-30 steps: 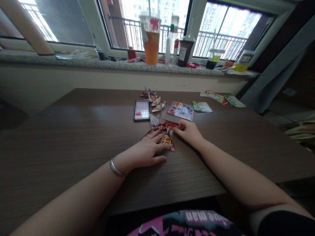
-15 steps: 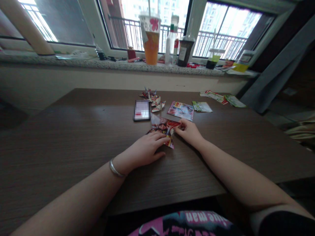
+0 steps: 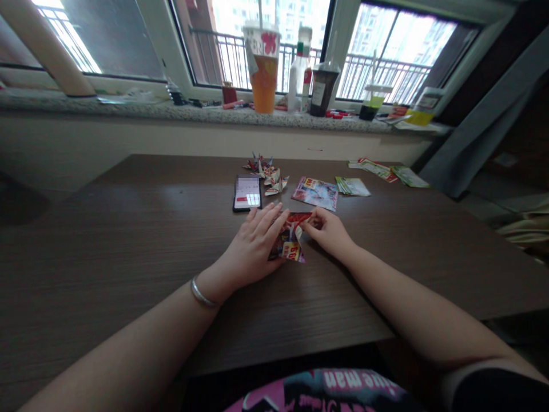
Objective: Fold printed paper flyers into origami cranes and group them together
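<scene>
A colourful printed sheet of paper point(image 3: 292, 242) lies on the brown table, its right side lifted and curled. My left hand point(image 3: 257, 240) rests flat over its left part, fingers stretched out, hiding much of it. At the upper right corner, my right hand point(image 3: 328, 230) pinches the paper between thumb and fingers. Beyond the left fingertips is a phone point(image 3: 247, 193) with a lit screen. Several folded paper pieces point(image 3: 274, 182) with pointed tips sit behind it. A stack of printed sheets point(image 3: 316, 193) lies just past my right hand.
Green and white paper packets point(image 3: 352, 186) lie right of the stack, with more packets point(image 3: 380, 170) near the table's far right edge. On the windowsill stand a tall cup of orange drink point(image 3: 263, 80), a clear bottle point(image 3: 297, 80) and a dark drink cup point(image 3: 322, 91).
My left hand has moved up and left over the paper, its fingers now pointing away from me. More of the paper's lower right corner shows. The right hand keeps its pinch, almost still.
</scene>
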`<state>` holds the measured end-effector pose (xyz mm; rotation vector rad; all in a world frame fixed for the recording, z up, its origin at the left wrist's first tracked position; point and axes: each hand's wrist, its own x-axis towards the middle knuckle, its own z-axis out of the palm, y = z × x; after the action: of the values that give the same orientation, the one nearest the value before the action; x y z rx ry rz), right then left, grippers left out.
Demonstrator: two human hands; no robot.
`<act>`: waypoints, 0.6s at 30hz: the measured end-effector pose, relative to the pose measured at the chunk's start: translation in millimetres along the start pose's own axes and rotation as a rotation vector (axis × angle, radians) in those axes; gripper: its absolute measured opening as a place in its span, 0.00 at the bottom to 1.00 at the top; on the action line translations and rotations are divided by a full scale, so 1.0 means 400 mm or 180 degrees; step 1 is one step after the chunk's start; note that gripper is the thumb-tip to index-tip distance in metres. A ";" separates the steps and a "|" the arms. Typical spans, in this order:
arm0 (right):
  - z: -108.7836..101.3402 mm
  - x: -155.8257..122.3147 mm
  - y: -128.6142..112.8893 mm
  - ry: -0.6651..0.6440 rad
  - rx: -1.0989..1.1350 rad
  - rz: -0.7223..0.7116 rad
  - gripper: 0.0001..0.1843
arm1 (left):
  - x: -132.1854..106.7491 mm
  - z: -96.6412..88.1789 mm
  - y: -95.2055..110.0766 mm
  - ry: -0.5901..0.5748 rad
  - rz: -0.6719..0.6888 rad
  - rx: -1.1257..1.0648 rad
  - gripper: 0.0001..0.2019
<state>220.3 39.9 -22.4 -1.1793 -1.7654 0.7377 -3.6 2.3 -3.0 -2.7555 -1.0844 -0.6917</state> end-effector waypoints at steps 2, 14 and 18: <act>-0.002 -0.006 -0.014 -0.0016 -0.0121 -0.0066 0.09 | -0.001 0.004 -0.001 0.0021 -0.0052 0.0042 0.46; -0.014 -0.024 -0.046 -0.0280 -0.0172 -0.0462 0.03 | 0.013 -0.013 0.006 0.0066 -0.0256 -0.0133 0.48; -0.013 -0.027 -0.051 -0.0262 -0.0075 -0.0471 0.03 | 0.015 -0.017 0.006 0.0098 -0.0317 -0.0208 0.45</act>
<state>218.3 22.4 -7.0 -1.0338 -1.9116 0.6874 -0.7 2.7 6.0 -2.7504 -1.2209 -0.7931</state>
